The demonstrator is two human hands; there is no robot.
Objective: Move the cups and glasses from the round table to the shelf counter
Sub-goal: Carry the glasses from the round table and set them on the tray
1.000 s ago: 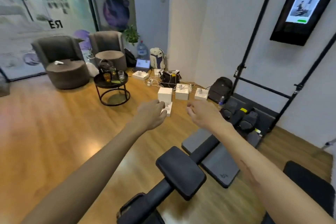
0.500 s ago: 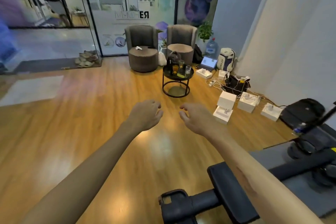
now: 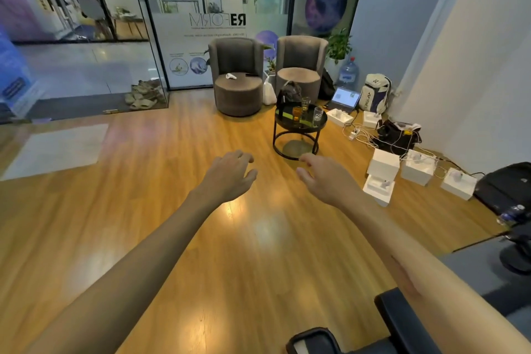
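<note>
Centre of frame: left hand and right hand, both held out over the wooden floor with fingers loosely spread, holding nothing. Upper right of centre: round table bearing an amber glass, a tall clear glass and a clear glass; two armchairs behind

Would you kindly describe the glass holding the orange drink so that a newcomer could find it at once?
Look to the two grey armchairs by the glass wall; just in front of the right one stands a small round black table. Three glasses stand on it, and the glass with the orange drink is the leftmost and shortest. The taller glass behind it and the clear glass to its right lack that orange colour.
</note>
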